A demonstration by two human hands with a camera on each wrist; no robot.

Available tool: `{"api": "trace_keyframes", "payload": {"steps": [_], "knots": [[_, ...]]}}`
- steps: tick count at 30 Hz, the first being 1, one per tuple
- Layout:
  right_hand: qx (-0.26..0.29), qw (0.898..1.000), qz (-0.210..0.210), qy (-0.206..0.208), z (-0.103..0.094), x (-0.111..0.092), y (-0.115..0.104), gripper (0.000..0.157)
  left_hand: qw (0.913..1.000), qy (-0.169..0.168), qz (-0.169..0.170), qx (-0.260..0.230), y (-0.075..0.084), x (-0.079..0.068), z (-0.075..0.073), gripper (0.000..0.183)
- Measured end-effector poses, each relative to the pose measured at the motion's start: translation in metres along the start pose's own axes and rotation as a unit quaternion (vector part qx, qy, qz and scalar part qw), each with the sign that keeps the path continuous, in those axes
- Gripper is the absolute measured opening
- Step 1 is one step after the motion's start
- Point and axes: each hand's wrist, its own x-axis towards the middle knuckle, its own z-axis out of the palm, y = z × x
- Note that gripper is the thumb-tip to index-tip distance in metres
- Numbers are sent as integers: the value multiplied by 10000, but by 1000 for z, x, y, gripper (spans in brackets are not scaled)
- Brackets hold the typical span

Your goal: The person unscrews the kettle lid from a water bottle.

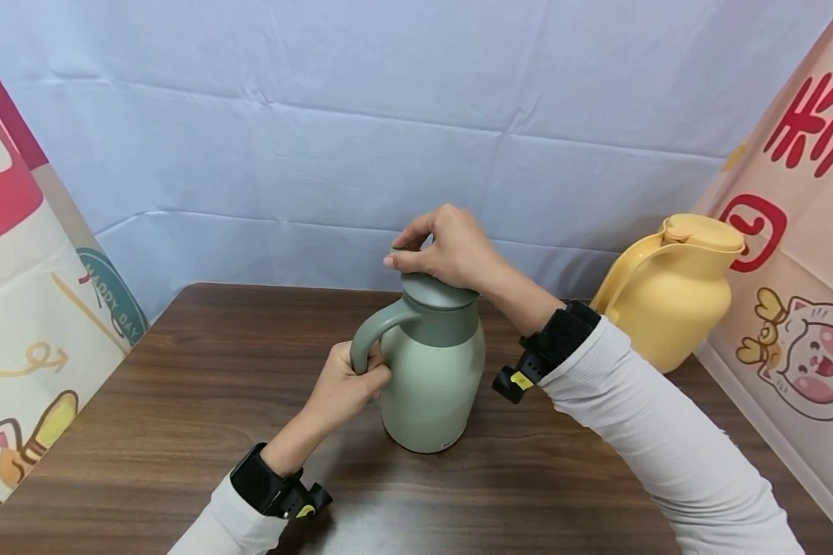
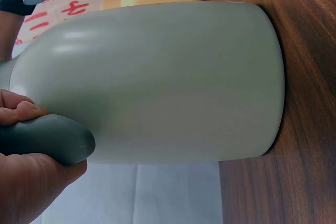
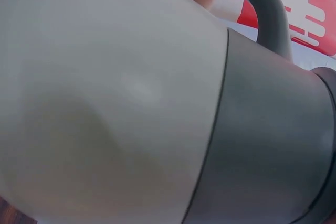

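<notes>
In the head view, the jug [image 1: 430,393] stands upright on the table [image 1: 180,408], near the middle. The left hand [image 1: 345,385] grips the lower part of the handle [image 1: 382,320], fingers curled round it. The right hand [image 1: 451,247] is above, thumb and fingers pinching the top of the lid [image 1: 439,294], which sits on the neck [image 1: 447,327]. Both wrists wear black straps [image 1: 558,335] over or beside white sleeves [image 1: 659,432]. A yellow jug [image 1: 673,308] stands to the right, well apart from the green one and partly hidden by the right arm. Behind hangs a creased, pale blue cloth [image 1: 319,162]; printed panels [image 1: 805,254] flank the table (the right one bears a pink-cheeked cartoon with its mouth wide open).

In the left wrist view, the jug's smooth body runs sideways across the picture, its base meeting the wood at the right. The blunt end of the handle pokes out from the left hand, which closes round it from two sides. Part of the yellow jug shows past the body, and the right wrist's strap is in the upper corner.

In the right wrist view, the pale body and darker neck fill most of the picture, a thin seam between them. The handle curves above, the left hand at it, with red print beyond.
</notes>
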Motion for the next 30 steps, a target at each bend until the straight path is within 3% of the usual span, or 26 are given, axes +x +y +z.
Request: {"api": "trace_keyframes", "payload": {"steps": [8, 18, 25, 30], "knots": [[-9, 9968, -735, -324, 5, -7, -6, 11, 10000, -24, -44, 79, -1, 1, -1, 37], [-282, 9879, -1526, -16, 10, -21, -12, 7, 10000, -42, -3, 61, -2, 1, -2, 37], [-420, 9715, -2244, 631, 14, -39, -11, 11, 9999, -51, 5, 100, 1, 1, -2, 37], [-422, 9559, -2686, 1115, 16, -53, -5, 9, 9999, -88, -13, 111, 19, 1, 2, 36]]}}
